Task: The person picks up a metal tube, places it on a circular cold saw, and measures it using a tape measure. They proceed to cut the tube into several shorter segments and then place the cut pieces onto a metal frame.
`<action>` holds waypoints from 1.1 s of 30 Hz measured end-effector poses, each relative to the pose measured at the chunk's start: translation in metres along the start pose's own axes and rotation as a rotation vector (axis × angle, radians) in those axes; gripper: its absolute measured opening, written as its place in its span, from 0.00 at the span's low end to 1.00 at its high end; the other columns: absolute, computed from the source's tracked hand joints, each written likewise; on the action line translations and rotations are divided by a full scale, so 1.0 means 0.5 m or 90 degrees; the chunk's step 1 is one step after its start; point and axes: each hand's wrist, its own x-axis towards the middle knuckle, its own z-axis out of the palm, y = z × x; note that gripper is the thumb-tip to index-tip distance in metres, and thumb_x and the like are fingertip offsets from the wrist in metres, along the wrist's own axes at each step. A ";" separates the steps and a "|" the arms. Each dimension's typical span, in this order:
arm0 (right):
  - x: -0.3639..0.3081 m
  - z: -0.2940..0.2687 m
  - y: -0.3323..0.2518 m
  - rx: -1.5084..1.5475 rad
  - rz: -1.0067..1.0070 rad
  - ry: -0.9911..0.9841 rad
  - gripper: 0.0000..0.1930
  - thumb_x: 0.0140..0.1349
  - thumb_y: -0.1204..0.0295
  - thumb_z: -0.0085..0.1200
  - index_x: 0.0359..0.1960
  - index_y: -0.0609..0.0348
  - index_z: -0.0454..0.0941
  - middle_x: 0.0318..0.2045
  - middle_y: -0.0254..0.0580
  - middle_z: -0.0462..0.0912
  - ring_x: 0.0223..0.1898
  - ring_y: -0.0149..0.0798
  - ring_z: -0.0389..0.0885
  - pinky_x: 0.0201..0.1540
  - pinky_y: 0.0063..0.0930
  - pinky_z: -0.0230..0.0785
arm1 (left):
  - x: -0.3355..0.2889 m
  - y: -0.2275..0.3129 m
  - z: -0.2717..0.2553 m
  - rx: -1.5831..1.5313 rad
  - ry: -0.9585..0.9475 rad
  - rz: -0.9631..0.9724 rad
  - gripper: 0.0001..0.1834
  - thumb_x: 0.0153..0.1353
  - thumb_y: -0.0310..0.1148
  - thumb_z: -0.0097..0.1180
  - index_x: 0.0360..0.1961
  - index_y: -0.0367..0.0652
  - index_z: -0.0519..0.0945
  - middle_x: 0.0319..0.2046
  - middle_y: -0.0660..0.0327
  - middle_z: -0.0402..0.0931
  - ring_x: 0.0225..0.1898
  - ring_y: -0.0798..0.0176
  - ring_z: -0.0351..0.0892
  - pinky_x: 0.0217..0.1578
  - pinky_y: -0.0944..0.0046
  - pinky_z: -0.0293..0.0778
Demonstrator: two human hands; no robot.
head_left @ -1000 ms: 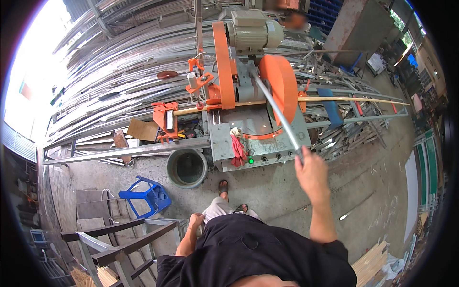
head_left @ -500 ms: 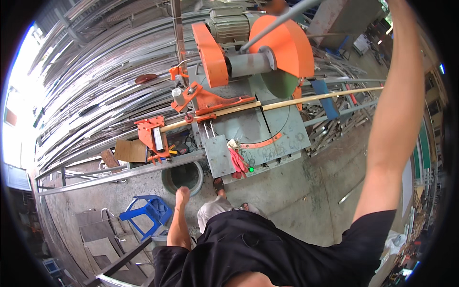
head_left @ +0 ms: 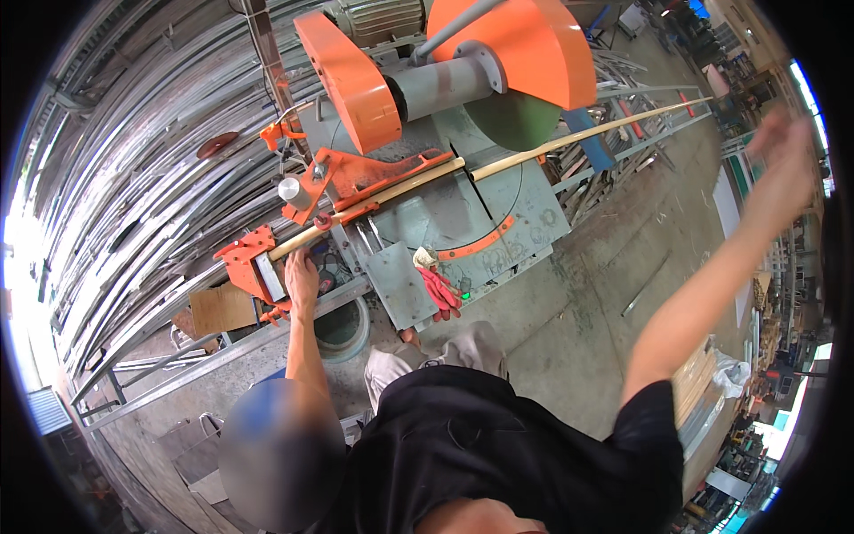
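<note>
My left hand (head_left: 302,274) reaches to the left end of a short yellowish bar (head_left: 400,192), its fingers stretched toward the underside and at or very near it. This bar lies along the grey saw table (head_left: 418,214), its end by an orange stop (head_left: 253,262). Across a narrow gap, a longer yellowish bar (head_left: 605,131) runs off to the right. Above it stands the orange blade guard (head_left: 543,44) of a cutting saw, a greenish disc (head_left: 511,120) beneath. My right hand (head_left: 783,169) is raised at the far right, away from the saw, its fingers smeared by motion.
Red gloves (head_left: 438,292) lie at the table's front edge, near a green light (head_left: 465,295). A round tub (head_left: 345,331) and cardboard box (head_left: 222,309) stand at the left. Long metal profiles (head_left: 160,169) are stacked behind. A blurred patch covers the lower left.
My left hand has moved up and forward from beside the tub to the short bar's end. My right arm has swung down and outward. The view has shifted and tilted.
</note>
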 end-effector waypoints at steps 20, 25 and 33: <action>-1.167 0.107 0.667 -0.502 0.425 -0.694 0.13 0.59 0.62 0.58 0.29 0.60 0.81 0.30 0.55 0.83 0.34 0.58 0.82 0.39 0.49 0.74 | 0.169 0.005 0.106 0.121 -0.221 0.073 0.22 0.49 0.20 0.55 0.49 0.40 0.75 0.46 0.47 0.76 0.50 0.41 0.74 0.51 0.49 0.70; -0.961 0.119 0.731 -0.401 0.408 -0.536 0.10 0.61 0.67 0.54 0.35 0.60 0.80 0.36 0.52 0.83 0.39 0.59 0.81 0.43 0.47 0.74 | 0.154 -0.001 0.094 0.120 -0.181 0.079 0.23 0.48 0.20 0.57 0.49 0.40 0.75 0.46 0.46 0.76 0.50 0.41 0.74 0.51 0.48 0.70; -0.804 0.333 0.886 -0.323 0.110 -0.558 0.24 0.63 0.78 0.47 0.62 0.52 0.70 0.67 0.55 0.62 0.67 0.59 0.59 0.64 0.43 0.62 | 0.184 -0.021 0.127 0.253 -0.206 0.067 0.19 0.54 0.24 0.48 0.48 0.48 0.79 0.43 0.49 0.79 0.50 0.45 0.76 0.49 0.48 0.71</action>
